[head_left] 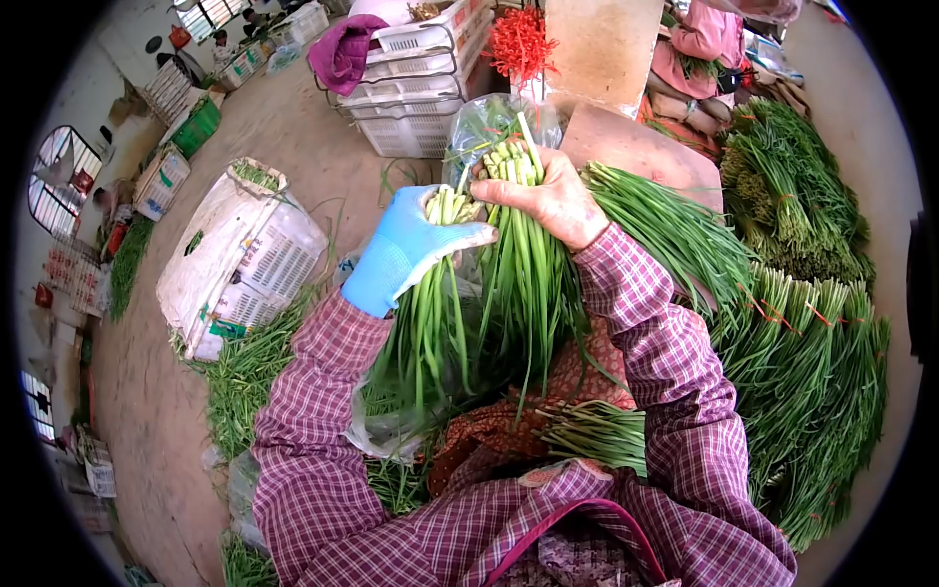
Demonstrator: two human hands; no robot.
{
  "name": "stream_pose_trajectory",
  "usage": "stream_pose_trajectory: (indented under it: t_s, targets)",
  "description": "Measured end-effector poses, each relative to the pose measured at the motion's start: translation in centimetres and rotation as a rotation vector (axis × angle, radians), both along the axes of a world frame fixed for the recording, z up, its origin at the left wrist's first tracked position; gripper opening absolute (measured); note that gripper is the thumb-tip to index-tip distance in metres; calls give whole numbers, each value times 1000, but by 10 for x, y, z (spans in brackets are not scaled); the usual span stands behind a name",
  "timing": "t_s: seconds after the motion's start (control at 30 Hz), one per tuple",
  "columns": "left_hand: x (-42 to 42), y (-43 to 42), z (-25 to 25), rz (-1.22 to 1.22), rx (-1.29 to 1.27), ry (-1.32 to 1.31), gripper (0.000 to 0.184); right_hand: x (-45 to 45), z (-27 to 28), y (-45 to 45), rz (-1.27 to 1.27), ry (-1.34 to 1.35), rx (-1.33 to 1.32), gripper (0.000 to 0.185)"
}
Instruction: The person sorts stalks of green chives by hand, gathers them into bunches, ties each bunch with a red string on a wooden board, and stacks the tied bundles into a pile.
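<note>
My left hand point(399, 247), in a blue and white glove, is closed around a bunch of garlic chives point(428, 318), its pale cut ends up and green leaves hanging down. My bare right hand point(556, 203) grips a thicker bunch of garlic chives point(529, 279), also with cut ends at the top. The two bunches hang side by side, their ends close together. On my lap lie more loose chives point(599, 433), over a reddish patterned cloth point(597, 367). Clear plastic point(377, 430) shows below the left bunch.
Chives point(665, 230) rest on a board point(626, 147) at my right. Tied bundles point(812, 362) are piled beyond it. Red ties point(521, 44) hang ahead, beside stacked white crates point(411, 108). A covered crate point(249, 259) stands left, near loose leaves point(240, 391). A person in pink point(709, 39) sits back right.
</note>
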State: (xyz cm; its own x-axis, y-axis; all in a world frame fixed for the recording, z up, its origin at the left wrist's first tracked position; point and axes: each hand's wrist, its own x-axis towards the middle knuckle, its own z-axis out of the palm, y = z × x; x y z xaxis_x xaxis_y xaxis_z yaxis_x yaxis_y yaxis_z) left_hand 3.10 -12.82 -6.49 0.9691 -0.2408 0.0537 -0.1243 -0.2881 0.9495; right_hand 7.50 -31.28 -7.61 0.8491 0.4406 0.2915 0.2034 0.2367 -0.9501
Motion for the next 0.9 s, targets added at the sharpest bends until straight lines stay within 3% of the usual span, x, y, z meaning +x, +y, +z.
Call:
stream_pose_trajectory:
  t_s: [0.27, 0.33, 0.4, 0.47, 0.6, 0.63, 0.7, 0.77, 0.9]
  targets:
    - [-1, 8, 2, -61, -137, 188, 21, 2, -11, 0, 20, -82, -36, 22]
    - [-2, 13, 8, -171, -301, 336, 26, 1, -15, -3, 98, -50, -27, 23]
    - [-6, 19, 10, -105, -346, 367, 28, 1, -21, -7, 214, -9, -49, 27]
    - [-3, 38, 6, -260, -586, 378, 25, 1, -27, -9, 258, 32, -82, 28]
    - [-16, 48, 23, 7, -425, 242, 29, 1, -33, -13, 201, 10, -11, 29]
    - [-16, 43, 25, 7, -425, 242, 29, 1, -28, -15, 168, 44, -34, 28]
    - [-16, 29, 27, 31, -168, 128, 36, 2, -22, -14, 109, 63, -46, 28]
    - [-9, 29, 3, 14, -126, 126, 35, 2, -16, -8, 83, 37, -28, 27]
    - [-8, 14, 7, -1, -91, 103, 27, 2, -20, 1, 39, -27, -8, 25]
